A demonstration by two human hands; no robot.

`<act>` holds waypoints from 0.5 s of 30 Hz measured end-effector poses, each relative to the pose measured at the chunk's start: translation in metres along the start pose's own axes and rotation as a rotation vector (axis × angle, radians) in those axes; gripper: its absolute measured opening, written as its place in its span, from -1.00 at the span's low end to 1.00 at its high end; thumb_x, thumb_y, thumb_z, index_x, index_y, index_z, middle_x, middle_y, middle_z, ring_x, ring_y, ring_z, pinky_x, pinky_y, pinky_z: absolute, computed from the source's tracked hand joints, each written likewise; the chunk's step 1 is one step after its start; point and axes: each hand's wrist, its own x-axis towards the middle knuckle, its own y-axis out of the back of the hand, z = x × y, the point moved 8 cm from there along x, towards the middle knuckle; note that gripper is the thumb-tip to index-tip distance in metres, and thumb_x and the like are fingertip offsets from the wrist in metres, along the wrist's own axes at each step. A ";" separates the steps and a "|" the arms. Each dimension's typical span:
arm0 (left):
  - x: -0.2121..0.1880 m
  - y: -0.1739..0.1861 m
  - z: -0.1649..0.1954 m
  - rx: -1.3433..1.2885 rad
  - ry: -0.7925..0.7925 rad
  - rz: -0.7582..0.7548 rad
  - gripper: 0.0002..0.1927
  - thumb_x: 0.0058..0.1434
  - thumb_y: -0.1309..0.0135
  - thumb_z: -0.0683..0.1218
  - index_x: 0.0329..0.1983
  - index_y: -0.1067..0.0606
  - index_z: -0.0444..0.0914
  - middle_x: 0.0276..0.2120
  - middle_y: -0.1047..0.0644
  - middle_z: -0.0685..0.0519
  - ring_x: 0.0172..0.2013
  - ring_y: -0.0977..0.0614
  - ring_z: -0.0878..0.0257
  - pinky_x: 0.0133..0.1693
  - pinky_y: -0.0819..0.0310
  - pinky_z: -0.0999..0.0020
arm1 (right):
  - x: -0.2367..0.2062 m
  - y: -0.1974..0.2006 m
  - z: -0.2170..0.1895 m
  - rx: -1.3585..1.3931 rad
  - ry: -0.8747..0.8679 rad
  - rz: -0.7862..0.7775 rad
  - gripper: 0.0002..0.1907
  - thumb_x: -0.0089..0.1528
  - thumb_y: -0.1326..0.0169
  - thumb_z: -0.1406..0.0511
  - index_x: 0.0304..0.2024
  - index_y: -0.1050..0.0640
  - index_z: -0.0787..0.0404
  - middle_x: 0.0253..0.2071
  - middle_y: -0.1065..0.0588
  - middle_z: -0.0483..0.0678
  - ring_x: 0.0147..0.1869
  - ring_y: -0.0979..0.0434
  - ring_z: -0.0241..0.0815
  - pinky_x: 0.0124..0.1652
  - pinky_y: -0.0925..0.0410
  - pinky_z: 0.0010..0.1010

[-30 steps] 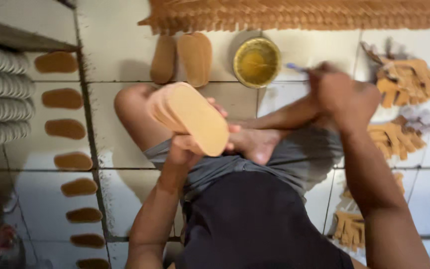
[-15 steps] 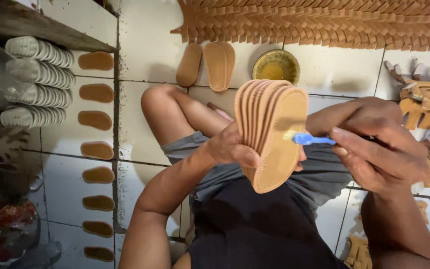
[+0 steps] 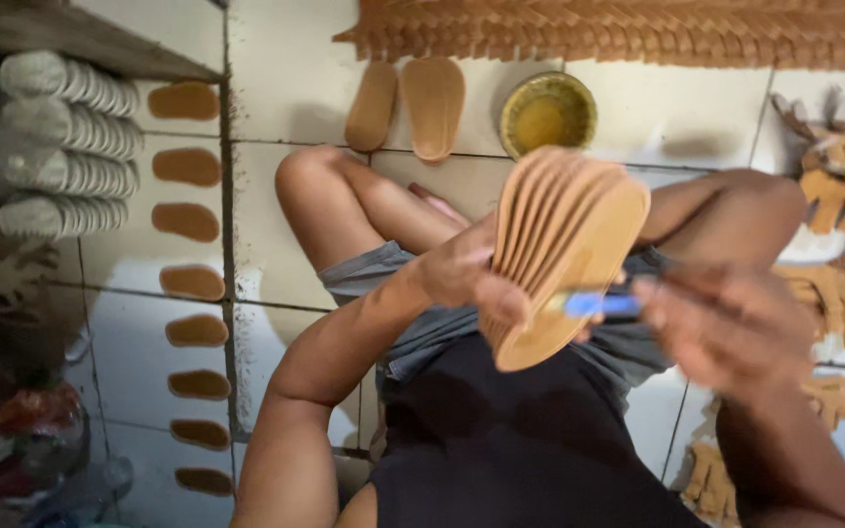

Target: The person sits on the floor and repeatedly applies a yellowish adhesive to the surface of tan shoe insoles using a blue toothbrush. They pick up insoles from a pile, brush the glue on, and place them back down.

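My left hand [image 3: 466, 279] grips a fanned stack of tan shoe insoles [image 3: 559, 244], held upright over my lap. My right hand [image 3: 726, 328] holds a small brush with a blue handle [image 3: 599, 305], its tip against the front insole. A round yellow bowl of glue [image 3: 547, 112] sits on the tiled floor beyond my knees. Two single insoles [image 3: 408, 103] lie next to the bowl.
A column of tan insoles [image 3: 188, 254] lies on the white tiles at left. Rolled pale soles [image 3: 70, 147] are stacked on a shelf at far left. A long row of insoles [image 3: 638, 29] runs along the top. Piles of tan cut pieces [image 3: 843, 186] lie at right.
The insole stack has tipped from flat to upright and fanned out. My right hand came back from the bowl with the brush and now touches it to the front insole.
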 end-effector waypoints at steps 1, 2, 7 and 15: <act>0.001 -0.004 -0.001 -0.035 0.042 -0.020 -0.14 0.19 -0.34 0.00 0.41 -0.15 -0.35 0.07 -0.54 -0.23 0.04 -0.68 0.00 0.04 -0.76 0.03 | -0.001 0.006 0.010 -0.016 -0.050 0.033 -0.76 0.16 -0.21 0.50 -0.10 -0.65 0.34 -0.39 -0.55 0.09 -0.49 -0.44 -0.27 -0.53 -0.23 -0.44; 0.002 -0.011 0.003 -0.044 0.032 -0.063 -0.16 0.21 -0.35 -0.03 0.43 -0.16 -0.32 0.10 -0.53 -0.21 0.04 -0.68 0.02 0.05 -0.75 0.03 | -0.002 0.012 0.017 -0.030 -0.099 0.065 -0.75 0.15 -0.18 0.51 -0.11 -0.66 0.40 -0.39 -0.57 0.12 -0.51 -0.44 -0.27 -0.53 -0.23 -0.45; -0.001 -0.043 0.060 1.466 -0.508 0.116 -0.06 0.13 -0.47 0.04 0.37 -0.14 -0.36 0.12 -0.50 -0.26 0.12 -0.59 -0.13 0.17 -0.53 -0.07 | -0.022 0.019 0.017 -0.027 -0.259 0.133 -0.78 0.33 -0.25 0.47 0.04 -0.66 0.38 -0.24 -0.56 0.14 -0.35 -0.50 -0.22 -0.39 -0.29 -0.54; 0.014 -0.031 0.048 0.973 -0.950 0.261 -0.27 0.21 -0.38 -0.18 0.26 -0.13 -0.14 0.32 -0.29 -0.17 0.38 -0.38 -0.08 0.41 -0.27 -0.11 | 0.027 -0.001 -0.029 -0.211 -0.082 0.277 -0.76 0.30 -0.25 0.59 0.02 -0.60 0.43 -0.23 -0.57 0.17 -0.35 -0.53 -0.07 -0.36 -0.34 -0.44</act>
